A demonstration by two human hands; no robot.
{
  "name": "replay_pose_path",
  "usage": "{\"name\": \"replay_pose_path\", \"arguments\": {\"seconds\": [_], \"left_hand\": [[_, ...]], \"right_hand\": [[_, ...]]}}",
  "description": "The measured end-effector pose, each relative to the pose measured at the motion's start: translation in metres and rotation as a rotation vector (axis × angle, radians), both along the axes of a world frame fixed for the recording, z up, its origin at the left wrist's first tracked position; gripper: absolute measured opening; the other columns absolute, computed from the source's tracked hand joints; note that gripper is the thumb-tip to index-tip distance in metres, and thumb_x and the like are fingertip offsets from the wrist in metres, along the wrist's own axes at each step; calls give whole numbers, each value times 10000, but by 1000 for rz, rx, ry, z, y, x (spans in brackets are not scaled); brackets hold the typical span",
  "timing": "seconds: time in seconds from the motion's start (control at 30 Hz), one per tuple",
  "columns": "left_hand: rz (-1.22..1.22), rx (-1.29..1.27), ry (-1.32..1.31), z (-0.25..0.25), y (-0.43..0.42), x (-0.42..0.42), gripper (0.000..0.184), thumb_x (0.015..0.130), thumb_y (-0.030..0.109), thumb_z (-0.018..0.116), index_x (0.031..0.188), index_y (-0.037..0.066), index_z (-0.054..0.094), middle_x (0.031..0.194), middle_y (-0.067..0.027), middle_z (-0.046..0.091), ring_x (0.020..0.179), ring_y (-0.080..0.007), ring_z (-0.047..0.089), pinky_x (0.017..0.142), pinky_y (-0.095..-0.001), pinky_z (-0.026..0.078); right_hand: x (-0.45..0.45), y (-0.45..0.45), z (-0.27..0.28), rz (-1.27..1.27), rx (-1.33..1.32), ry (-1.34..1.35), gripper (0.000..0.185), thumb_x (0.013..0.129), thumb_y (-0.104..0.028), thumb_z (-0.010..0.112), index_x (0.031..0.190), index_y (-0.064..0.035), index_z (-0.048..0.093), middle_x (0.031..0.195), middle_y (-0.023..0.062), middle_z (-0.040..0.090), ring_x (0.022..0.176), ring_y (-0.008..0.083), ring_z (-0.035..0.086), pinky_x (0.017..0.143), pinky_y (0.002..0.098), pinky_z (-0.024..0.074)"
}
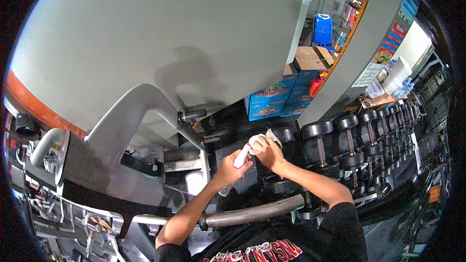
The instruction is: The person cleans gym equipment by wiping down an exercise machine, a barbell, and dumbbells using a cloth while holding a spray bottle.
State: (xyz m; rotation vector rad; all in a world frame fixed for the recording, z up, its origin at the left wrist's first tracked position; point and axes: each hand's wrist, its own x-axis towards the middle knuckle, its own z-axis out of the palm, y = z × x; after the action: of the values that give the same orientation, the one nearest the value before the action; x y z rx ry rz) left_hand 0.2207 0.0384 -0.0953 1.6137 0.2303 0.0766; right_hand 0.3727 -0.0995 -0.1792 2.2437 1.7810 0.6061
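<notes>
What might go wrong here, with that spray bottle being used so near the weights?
The spray bottle in the left hand points toward the cloth, so spray might wet the right hand too. Stray liquid could leave the nearby dumbbells slippery. An arm might bump the metal bar close by.

1. A gym is shown.
2. Dumbbells (319, 148) are racked in rows at the right.
3. A machine frame (114, 126) is placed along the left, by a wall (145, 29).
4. Cartons (272, 98) are stacked beside a doorway, where printed sheets (369, 74) are posted.
</notes>
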Motion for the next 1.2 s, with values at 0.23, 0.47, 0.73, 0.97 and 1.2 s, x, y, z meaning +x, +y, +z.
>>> {"name": "replay_pose_path", "arguments": {"seconds": [0.23,0.47,0.73,0.97,1.2], "left_hand": [[-64,1,43,-4,-6,0,188,875,139,658,1006,47,560,751,7,552,558,-65,540,475,-239,477],[-79,56,63,4,-7,-1,190,874,144,657,1004,44,563,750,7,556,550,-67,537,486,-240,486],[-68,30,24,9,-5,-1,198,881,153,655,1011,47,550,730,14,546,549,-57,531,474,-232,452],[-56,-41,49,10,-14,-1,171,851,136,671,953,46,569,686,12,559,540,-59,525,481,-250,439],[-102,51,22,6,-12,1,180,869,139,661,996,50,571,749,26,550,608,-54,544,501,-232,488]], "right_hand": [[32,-57,38,-35,556,389,245,731,-105,632,972,-124,670,1183,45,571,1158,281,498,976,430,403],[40,-64,16,-267,843,520,365,627,58,604,977,-45,624,1189,124,552,1115,349,522,936,439,446],[87,-98,-38,-708,925,1190,485,767,53,490,1250,5,507,1140,207,615,1049,352,600,926,386,450],[90,-101,-44,-765,965,1745,513,790,69,415,1287,5,520,1165,139,629,1096,221,571,950,304,401],[67,-82,-17,-566,1182,1180,388,748,77,521,1125,17,587,1132,141,617,1069,284,583,946,325,414]]}}
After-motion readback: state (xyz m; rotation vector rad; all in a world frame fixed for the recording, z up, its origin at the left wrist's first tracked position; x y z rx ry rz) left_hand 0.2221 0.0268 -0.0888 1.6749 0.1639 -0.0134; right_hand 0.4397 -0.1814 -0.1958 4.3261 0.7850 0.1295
